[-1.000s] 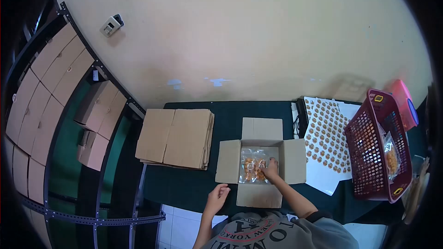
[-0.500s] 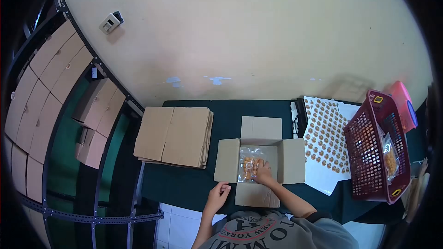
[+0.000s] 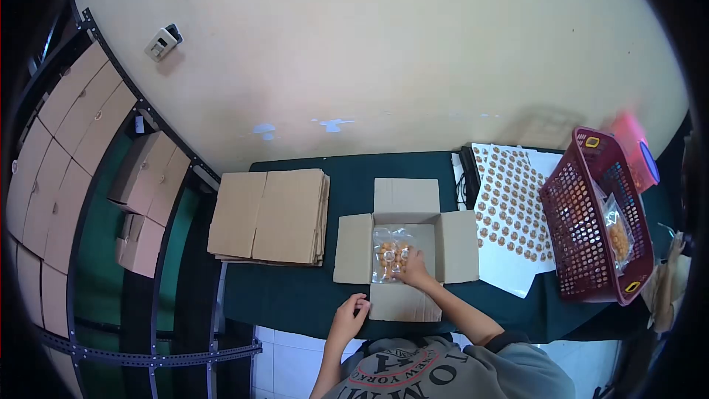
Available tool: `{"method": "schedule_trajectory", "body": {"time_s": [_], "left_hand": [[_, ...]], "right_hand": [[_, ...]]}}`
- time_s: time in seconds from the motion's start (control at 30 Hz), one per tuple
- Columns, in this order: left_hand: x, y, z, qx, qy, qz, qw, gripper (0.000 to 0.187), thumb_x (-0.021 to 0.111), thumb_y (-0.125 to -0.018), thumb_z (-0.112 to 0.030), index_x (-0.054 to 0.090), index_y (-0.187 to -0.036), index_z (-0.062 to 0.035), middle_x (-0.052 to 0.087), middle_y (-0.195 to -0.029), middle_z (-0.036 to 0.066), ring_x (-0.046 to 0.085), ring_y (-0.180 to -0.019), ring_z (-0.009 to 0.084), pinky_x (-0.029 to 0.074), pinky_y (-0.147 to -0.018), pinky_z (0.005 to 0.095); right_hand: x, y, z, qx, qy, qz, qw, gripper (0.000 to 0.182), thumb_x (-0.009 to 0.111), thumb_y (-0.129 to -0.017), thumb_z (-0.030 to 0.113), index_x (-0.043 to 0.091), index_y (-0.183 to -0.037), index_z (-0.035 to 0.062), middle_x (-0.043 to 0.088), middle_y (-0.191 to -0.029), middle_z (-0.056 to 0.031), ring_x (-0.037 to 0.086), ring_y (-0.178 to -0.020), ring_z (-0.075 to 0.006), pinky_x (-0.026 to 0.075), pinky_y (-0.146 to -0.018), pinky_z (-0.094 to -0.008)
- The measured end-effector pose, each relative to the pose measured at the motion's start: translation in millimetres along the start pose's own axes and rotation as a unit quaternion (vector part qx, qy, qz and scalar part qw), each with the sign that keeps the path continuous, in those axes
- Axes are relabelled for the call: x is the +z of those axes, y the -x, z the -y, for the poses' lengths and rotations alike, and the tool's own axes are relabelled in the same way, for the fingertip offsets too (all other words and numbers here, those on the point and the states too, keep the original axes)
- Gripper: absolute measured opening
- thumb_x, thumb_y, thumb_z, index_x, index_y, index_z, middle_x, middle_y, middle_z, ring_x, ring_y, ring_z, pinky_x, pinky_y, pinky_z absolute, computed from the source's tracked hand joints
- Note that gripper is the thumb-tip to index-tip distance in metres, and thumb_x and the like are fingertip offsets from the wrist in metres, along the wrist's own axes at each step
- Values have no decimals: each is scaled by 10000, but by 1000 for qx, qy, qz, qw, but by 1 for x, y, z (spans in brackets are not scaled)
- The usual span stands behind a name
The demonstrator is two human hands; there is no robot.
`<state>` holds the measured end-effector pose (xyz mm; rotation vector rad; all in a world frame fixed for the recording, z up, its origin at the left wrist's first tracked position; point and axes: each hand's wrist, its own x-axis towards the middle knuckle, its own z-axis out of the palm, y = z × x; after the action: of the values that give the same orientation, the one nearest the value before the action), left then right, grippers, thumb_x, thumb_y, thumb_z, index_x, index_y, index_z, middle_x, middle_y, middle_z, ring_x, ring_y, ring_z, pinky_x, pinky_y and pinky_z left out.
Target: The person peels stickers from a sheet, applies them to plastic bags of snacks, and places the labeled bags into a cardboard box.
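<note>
An open cardboard box [image 3: 461,247] with its flaps folded outward stands on the dark green tablecloth. Inside, against its left side, lies a clear plastic bag of round orange-brown snacks [image 3: 387,257]. My right hand [image 3: 415,270] reaches into the box from the front, its fingers closed at the right edge of the bag; the fingertips are partly hidden. My left hand [image 3: 350,317] hovers by the table's front edge, just left of the box's front flap, fingers loosely bent and apart, holding nothing.
Flattened cardboard boxes [image 3: 267,216] are stacked on the left. To the right lie sheets of round stickers [image 3: 515,207] and a maroon plastic basket [image 3: 572,214] with a snack bag [image 3: 618,234] in it. Shelving with boxes [image 3: 70,177] stands at far left.
The view has shifted slightly, moving the table scene a little left and up. My right hand has slid toward the bag's lower right edge. My left hand stays beside the box.
</note>
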<state>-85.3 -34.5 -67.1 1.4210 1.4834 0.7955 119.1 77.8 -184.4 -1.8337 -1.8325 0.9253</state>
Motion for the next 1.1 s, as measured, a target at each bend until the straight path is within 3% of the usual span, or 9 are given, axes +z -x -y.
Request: {"method": "schedule_trajectory", "body": {"time_s": [0.07,0.23,0.37,0.43,0.5,0.57,0.7,1.07,1.1], "left_hand": [[4,3,-1,4,-4,4,1000,262,554,-830,-174,530,-1012,13,608,-861,123,589,-798,169,465,-714,270],[18,2,1,67,-48,43,996,267,537,-815,-174,519,-1018,-1,580,-950,140,575,-881,248,446,-763,316],[37,-10,-9,139,-123,59,981,314,542,-801,-206,511,-1048,-14,544,-1036,136,524,-984,264,389,-849,358],[52,-23,-4,205,-181,49,961,424,552,-788,-265,464,-1130,-31,487,-1141,133,440,-1101,277,295,-934,441],[73,-32,12,207,-206,57,955,473,554,-783,-285,433,-1166,-34,462,-1175,130,400,-1138,286,244,-950,490],[88,-35,16,161,-233,95,954,599,574,-761,-314,346,-1246,-46,378,-1255,143,280,-1219,327,133,-963,601],[105,-29,20,151,-338,77,926,653,616,-715,-288,328,-1252,-53,320,-1274,171,207,-1237,356,94,-965,614],[118,-33,24,150,-372,35,915,637,650,-671,-267,362,-1196,-50,353,-1203,167,254,-1191,363,114,-957,616],[120,-31,15,164,-337,17,927,518,602,-682,-158,405,-1144,-35,391,-1164,173,301,-1169,347,111,-949,625]], "right_hand": [[-23,23,15,4,-9,1,1000,908,753,-578,260,186,-1245,18,309,-1147,-307,378,-1037,-492,376,-876,-469],[-62,84,18,-126,-32,-94,987,584,664,-684,224,387,-1130,-32,462,-1053,-220,463,-1006,-350,391,-853,-403],[-81,135,7,-58,10,-78,995,400,623,-718,199,487,-1049,20,540,-985,-170,514,-943,-326,407,-811,-408],[-85,151,-3,-8,-68,-30,997,239,617,-731,220,545,-824,13,565,-818,-156,548,-781,-307,437,-697,-378],[-93,163,-4,3,-118,-45,992,278,603,-751,237,547,-620,-2,544,-628,-146,548,-605,-298,439,-565,-356],[-94,170,-11,5,-106,-73,992,264,600,-758,229,558,-641,-5,548,-633,-141,551,-603,-275,441,-569,-340],[-105,179,-9,-4,-98,-106,989,252,582,-780,220,561,-679,-10,555,-651,-137,551,-603,-262,437,-564,-335],[-161,180,-13,-5,-130,-67,989,187,534,-807,213,553,-838,30,579,-812,-148,565,-778,-308,446,-678,-377],[-169,183,-16,-11,-133,-62,989,184,534,-808,212,553,-841,31,578,-810,-149,565,-778,-306,447,-679,-375]]}}
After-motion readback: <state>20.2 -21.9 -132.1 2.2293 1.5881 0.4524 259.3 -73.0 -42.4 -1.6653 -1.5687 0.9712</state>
